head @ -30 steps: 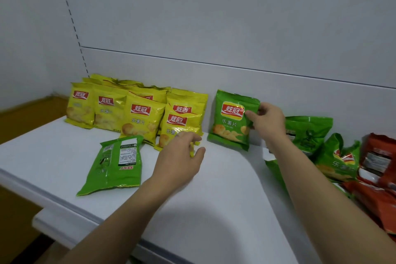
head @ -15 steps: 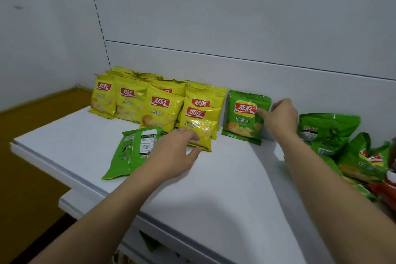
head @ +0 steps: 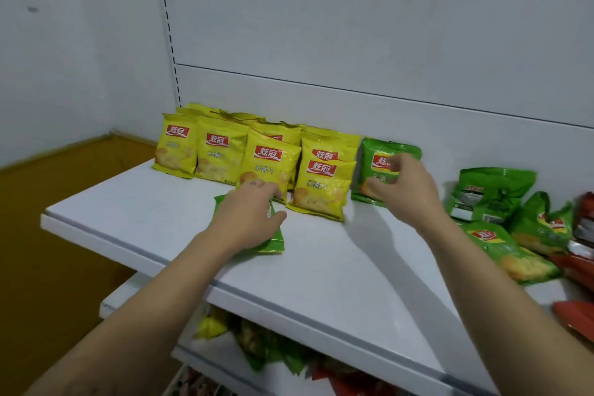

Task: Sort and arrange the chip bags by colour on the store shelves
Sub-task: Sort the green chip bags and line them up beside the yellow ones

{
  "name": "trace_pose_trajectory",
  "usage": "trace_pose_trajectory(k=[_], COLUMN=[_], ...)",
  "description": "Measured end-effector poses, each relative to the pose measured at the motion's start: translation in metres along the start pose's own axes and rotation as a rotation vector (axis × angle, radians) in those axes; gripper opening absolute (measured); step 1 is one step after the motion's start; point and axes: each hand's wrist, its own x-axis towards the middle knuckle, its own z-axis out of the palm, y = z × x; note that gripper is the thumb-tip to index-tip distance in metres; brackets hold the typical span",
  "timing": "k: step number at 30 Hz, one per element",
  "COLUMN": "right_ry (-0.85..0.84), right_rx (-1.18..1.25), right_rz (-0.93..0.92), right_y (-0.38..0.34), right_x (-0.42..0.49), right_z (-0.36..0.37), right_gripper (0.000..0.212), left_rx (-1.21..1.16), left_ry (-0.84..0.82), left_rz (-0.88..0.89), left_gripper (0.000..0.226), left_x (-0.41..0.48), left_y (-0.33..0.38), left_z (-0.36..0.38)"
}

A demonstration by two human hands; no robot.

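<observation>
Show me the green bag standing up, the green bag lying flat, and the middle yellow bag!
standing green bag (head: pixel 364 167): head view, on its left side.
flat green bag (head: pixel 273 239): head view, on its bottom right corner.
middle yellow bag (head: pixel 268 167): head view, just under its red logo.

On the white shelf (head: pixel 321 270) the left hand (head: pixel 247 219) presses open on a flat green bag (head: pixel 270 243) before the upright yellow bags (head: pixel 221 151). The right hand (head: pixel 403 191) curls against the standing green bag (head: pixel 374 148) — whether it grips is unclear. The loose green bags (head: pixel 495 193) lie further right.
</observation>
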Motion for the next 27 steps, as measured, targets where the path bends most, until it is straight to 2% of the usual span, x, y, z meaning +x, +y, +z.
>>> trace_pose_trajectory(k=[3, 6, 8, 10, 16, 18, 20, 24, 27], right_ry=[-0.176, -0.348, -0.417, -0.481, -0.492, -0.479, -0.461, -0.451, -0.307], right_rx=[0.000, 0.023, 0.010, 0.052, 0.087, 0.115, 0.161, 0.186, 0.163], right_rz=[-0.071, -0.099, -0.099, -0.065, -0.076, -0.108, -0.135, -0.231, -0.289], right_y=[-0.027, -0.045, -0.055, -0.063, -0.079, -0.082, -0.085, -0.089, -0.096], right_x=[-0.031, -0.056, -0.068, -0.077, -0.092, -0.095, -0.096, -0.093, -0.089], right_z=[0.020, 0.041, 0.056, 0.070, 0.090, 0.090, 0.088, 0.074, 0.069], right_gripper=[0.045, 0.039, 0.038, 0.039, 0.050, 0.056, 0.064, 0.078, 0.061], left_rx=[0.100, 0.138, 0.144, 0.192, 0.202, 0.098, -0.113, -0.570, -0.956], left_ry=[-0.069, -0.260, -0.424, -0.513, -0.323, -0.274, -0.199, -0.021, -0.150], left_rz=[-0.055, -0.083, -0.027, 0.062, 0.155, 0.183, 0.192, 0.183, 0.103], left_gripper=[0.053, 0.075, 0.091, 0.098, 0.065, 0.064, 0.060, 0.036, 0.035], left_x=[-0.005, -0.010, -0.017, -0.024, -0.028, -0.031, -0.033, -0.030, -0.030], left_y=[-0.022, -0.039, -0.048, -0.054, -0.065, -0.070, -0.077, -0.082, -0.079], left_z=[-0.004, -0.004, -0.003, -0.002, 0.011, 0.011, 0.004, -0.023, -0.048])
